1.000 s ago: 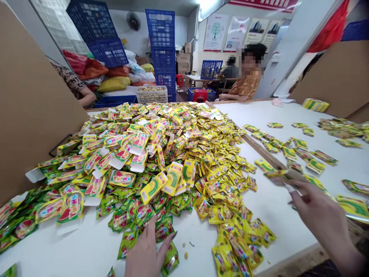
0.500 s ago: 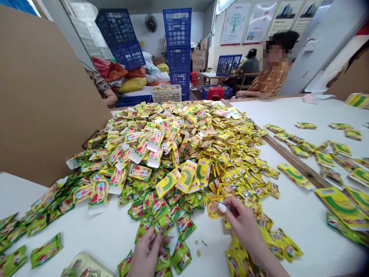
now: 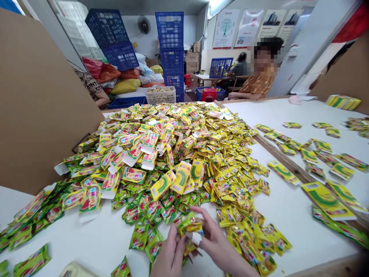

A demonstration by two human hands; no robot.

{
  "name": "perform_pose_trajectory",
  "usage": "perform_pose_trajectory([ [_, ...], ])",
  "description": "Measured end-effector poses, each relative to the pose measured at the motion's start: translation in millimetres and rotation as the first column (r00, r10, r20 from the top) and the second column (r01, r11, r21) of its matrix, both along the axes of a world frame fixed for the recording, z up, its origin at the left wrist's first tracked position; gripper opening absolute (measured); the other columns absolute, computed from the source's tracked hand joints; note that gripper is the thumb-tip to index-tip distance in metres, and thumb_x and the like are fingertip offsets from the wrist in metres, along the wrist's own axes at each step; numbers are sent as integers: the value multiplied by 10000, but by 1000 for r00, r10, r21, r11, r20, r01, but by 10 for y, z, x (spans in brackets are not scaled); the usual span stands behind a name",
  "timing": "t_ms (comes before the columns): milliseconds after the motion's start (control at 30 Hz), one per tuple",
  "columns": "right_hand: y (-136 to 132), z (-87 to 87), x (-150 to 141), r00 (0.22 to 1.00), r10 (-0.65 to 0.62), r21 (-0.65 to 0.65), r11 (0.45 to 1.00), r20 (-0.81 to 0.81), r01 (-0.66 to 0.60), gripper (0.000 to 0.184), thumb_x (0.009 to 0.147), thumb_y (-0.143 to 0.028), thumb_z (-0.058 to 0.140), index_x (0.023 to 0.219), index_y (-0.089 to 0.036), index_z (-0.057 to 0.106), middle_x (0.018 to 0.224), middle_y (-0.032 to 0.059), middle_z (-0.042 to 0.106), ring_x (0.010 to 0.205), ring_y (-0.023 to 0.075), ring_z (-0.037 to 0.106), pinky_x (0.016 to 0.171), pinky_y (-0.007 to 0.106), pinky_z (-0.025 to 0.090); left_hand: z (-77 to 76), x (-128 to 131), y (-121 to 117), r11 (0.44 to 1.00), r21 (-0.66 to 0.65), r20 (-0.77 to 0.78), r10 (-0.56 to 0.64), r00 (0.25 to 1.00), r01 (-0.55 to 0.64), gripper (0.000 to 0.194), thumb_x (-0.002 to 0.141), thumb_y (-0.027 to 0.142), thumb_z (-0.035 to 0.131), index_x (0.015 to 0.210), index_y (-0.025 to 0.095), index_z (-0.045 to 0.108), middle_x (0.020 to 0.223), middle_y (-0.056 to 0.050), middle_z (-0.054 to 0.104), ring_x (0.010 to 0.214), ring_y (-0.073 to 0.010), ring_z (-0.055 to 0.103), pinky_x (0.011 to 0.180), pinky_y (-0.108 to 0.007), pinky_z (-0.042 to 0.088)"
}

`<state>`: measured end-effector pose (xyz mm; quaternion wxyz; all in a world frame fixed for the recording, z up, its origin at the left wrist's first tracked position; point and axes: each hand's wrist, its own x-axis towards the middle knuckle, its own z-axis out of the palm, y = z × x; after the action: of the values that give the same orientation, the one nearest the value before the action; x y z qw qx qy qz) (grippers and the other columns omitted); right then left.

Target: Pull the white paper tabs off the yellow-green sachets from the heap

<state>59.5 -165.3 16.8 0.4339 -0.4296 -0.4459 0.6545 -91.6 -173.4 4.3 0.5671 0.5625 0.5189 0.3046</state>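
Note:
In the head view my left hand (image 3: 168, 254) and my right hand (image 3: 215, 242) are together low in the middle, closed around small candy packets (image 3: 188, 223). Green and yellow wrappers show between the fingers; exactly how many packets there are is hidden. A white wrap (image 3: 196, 238) covers a digit of my right hand. Beyond the hands rises a big heap of flat printed boxes (image 3: 134, 175), some with white flaps open. Green packets (image 3: 140, 236) lie left of my hands, and yellow packets (image 3: 245, 238) lie to the right.
A brown cardboard panel (image 3: 43, 104) stands at left. A wooden strip (image 3: 276, 154) divides the white table (image 3: 305, 246), with more boxes (image 3: 284, 172) along it. Behind are stacked blue crates (image 3: 170, 61), a white crate (image 3: 160, 95) and a seated person in an orange shirt (image 3: 262, 84).
My hands, apart before over green and yellow packets, have come together with packets between them. The right hand moved left and the left hand moved right. The whole view has shifted slightly.

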Motion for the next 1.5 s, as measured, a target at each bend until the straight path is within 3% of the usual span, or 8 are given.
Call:
perform_pose_trajectory([
  [100,15,-11,159,998,18,23,1000,59,-19,174,764,-285,619,897,-182,574,754,4,587,686,147,551,613,256,466,133,-64,191,986,70,-231,-130,964,150,332,855,448,369,1042,175,396,723,-46,669,659,-211,631,639,-320,479],
  [267,11,-70,384,965,-145,64,989,217,134,192,754,-281,618,917,-181,611,827,36,640,778,197,581,724,320,486,128,-264,946,845,527,-546,251,799,94,613,752,293,536,1290,138,286,1373,-171,354,1284,-308,294,1037,-473,252],
  [400,-30,-52,506,908,-179,145,981,380,133,157,742,-260,591,874,-192,640,814,41,655,778,218,589,735,339,487,21,-322,1310,855,514,-528,258,809,62,461,705,125,483,1164,129,439,1207,-155,513,1204,-314,404,1013,-491,286],
  [533,-52,73,659,788,-277,279,950,549,139,121,717,-222,579,796,-209,670,745,34,648,714,211,572,677,325,475,60,-376,1009,889,456,-413,250,876,-39,292,823,272,399,1090,164,448,974,-90,611,891,-233,608,812,-394,477],
  [767,116,479,256,979,-200,140,972,50,191,143,708,-267,659,829,-215,603,746,1,538,486,98,486,352,189,392,73,-174,127,972,-213,155,129,979,-94,422,569,479,709,815,157,592,745,-34,674,708,-193,618,660,-285,496],
  [967,153,663,-42,914,52,416,879,401,-232,212,712,-23,517,797,-192,613,889,31,502,825,149,513,697,235,442,197,-48,45,979,-198,237,1,971,47,306,572,332,725,780,165,575,655,7,603,633,-145,543,617,-250,453],
  [1233,44,828,132,437,273,72,776,857,-626,288,725,-52,454,904,-217,607,945,29,538,780,158,555,698,255,420,181,-56,56,948,-73,136,-298,945,310,425,621,91,571,1034,173,516,888,-13,617,813,-189,574,723,-270,444],
  [1500,-11,596,247,612,226,242,774,758,-586,278,754,-10,435,808,-192,638,861,21,594,805,118,567,736,195,415,7,-133,2,880,-189,151,-413,898,436,819,652,101,565,1356,242,172,835,19,616,720,-140,570,683,-250,444],
])
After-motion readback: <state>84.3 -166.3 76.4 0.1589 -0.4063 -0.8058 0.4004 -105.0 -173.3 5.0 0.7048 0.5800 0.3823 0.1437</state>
